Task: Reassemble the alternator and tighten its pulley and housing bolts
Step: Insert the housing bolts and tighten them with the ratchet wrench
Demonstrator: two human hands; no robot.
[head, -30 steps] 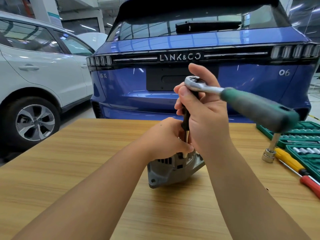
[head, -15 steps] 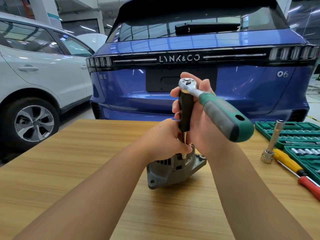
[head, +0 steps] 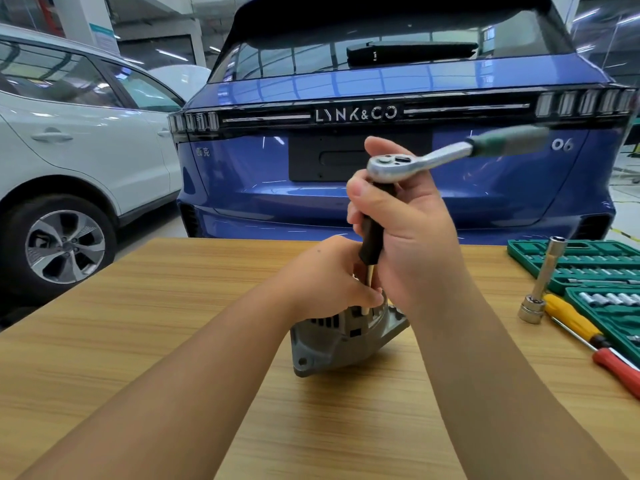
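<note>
Chrome ratchet (head: 408,164) upright on alternator (head: 332,341), handle pointing right; right hand (head: 412,233) gripping shaft, left hand (head: 325,282) gripping alternator.

Bright, even indoor light comes from ceiling strips at the upper left of the frame. They glint as streaks on the blue car (head: 398,84) and the white car (head: 69,133). Shadows on the table (head: 138,323) are soft. The ratchet handle (head: 502,142) at upper right smears with motion blur. Wide-angle distortion bends the frame's edges.
</note>
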